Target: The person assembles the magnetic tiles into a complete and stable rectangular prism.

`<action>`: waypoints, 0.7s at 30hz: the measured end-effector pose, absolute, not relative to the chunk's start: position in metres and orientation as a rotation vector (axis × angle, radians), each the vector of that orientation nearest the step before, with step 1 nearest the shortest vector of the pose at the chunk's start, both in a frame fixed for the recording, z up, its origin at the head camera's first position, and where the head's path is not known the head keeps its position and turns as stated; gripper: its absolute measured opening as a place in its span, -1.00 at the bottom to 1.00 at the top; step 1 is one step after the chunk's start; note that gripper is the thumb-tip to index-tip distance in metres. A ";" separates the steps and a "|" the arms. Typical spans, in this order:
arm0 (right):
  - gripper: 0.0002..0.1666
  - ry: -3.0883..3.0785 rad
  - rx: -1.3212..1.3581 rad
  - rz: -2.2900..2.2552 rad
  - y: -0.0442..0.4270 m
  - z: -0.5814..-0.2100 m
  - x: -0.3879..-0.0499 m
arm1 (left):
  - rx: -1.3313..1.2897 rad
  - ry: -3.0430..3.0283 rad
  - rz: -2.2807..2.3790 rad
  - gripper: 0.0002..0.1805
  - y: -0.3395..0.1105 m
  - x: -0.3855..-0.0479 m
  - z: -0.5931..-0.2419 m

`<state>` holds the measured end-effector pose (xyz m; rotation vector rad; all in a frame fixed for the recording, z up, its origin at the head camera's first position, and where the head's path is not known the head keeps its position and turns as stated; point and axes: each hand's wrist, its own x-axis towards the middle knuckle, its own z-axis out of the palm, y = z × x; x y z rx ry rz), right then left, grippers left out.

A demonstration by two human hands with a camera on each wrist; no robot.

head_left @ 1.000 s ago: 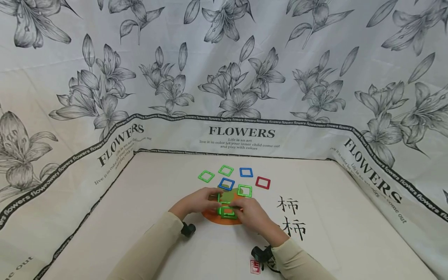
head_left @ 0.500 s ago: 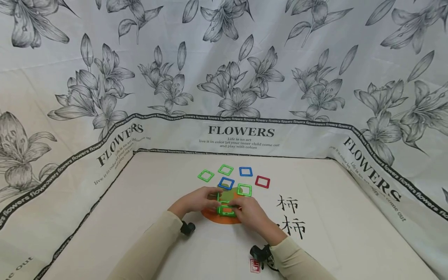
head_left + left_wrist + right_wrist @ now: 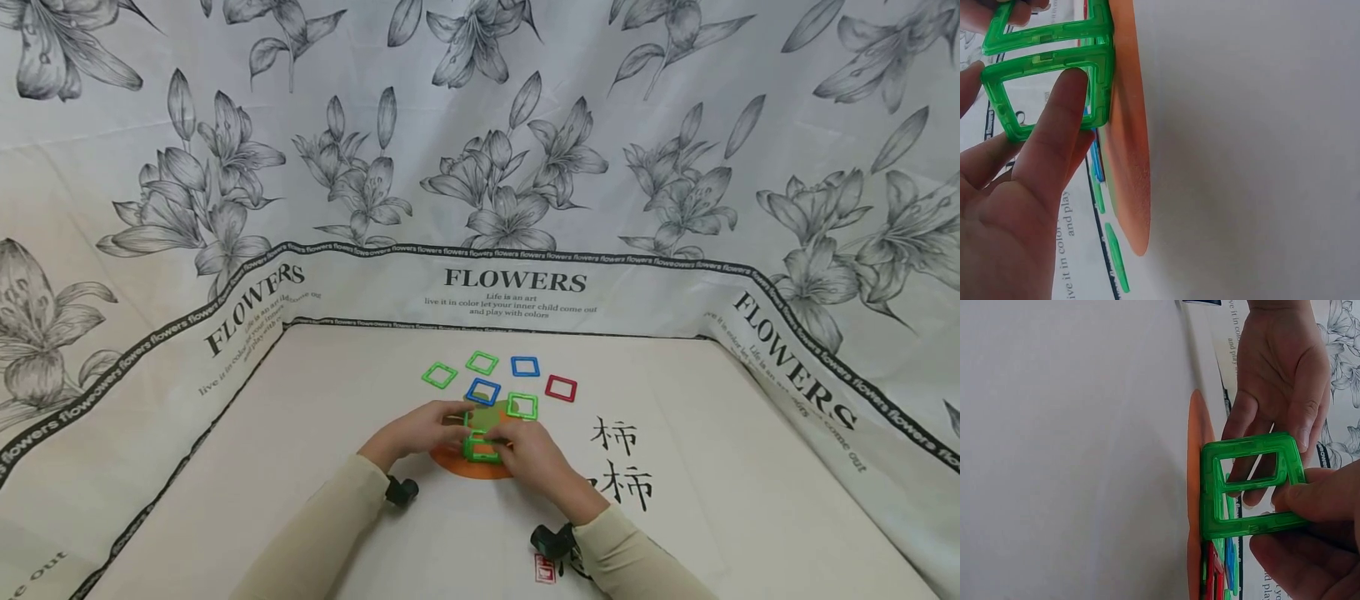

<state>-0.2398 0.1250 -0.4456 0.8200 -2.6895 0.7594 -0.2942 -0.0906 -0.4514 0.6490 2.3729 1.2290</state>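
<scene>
In the head view, both hands work over an orange round patch (image 3: pixel 456 467) with a green leaf shape. Several green see-through square frames like magnetic tiles (image 3: pixel 482 456) stand upright there. My left hand (image 3: pixel 422 431) holds the left side of them. In the left wrist view, one finger lies across a green tile (image 3: pixel 1054 60), with other fingers behind it. My right hand (image 3: pixel 538 457) pinches the near green tile (image 3: pixel 1260 524) between thumb and fingers, plainest in the right wrist view. The tiles overlap, so how they join is hard to tell.
Beyond the hands lie flat square tiles: green (image 3: pixel 439 375), green (image 3: pixel 482 362), blue (image 3: pixel 525 367), blue (image 3: pixel 483 392), red (image 3: pixel 561 388) and green (image 3: pixel 522 406). Black brush characters (image 3: pixel 628 486) mark the white tabletop at right. A flower-printed cloth (image 3: pixel 517 283) encloses the table.
The near green tile in my right hand has shifted slightly toward the other upright green frames. My left hand stays nearly still, and the flat tiles lie as before.
</scene>
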 end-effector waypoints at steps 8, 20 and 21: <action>-0.84 -2.690 0.805 0.775 0.124 -0.447 -0.240 | 0.616 2.414 1.235 -0.49 -0.090 -0.293 -0.454; -0.83 -2.667 0.820 0.782 0.121 -0.449 -0.241 | 0.613 2.405 1.274 -0.51 -0.089 -0.297 -0.461; -0.83 -2.669 0.818 0.779 0.121 -0.449 -0.241 | 0.608 2.404 1.276 -0.50 -0.089 -0.297 -0.461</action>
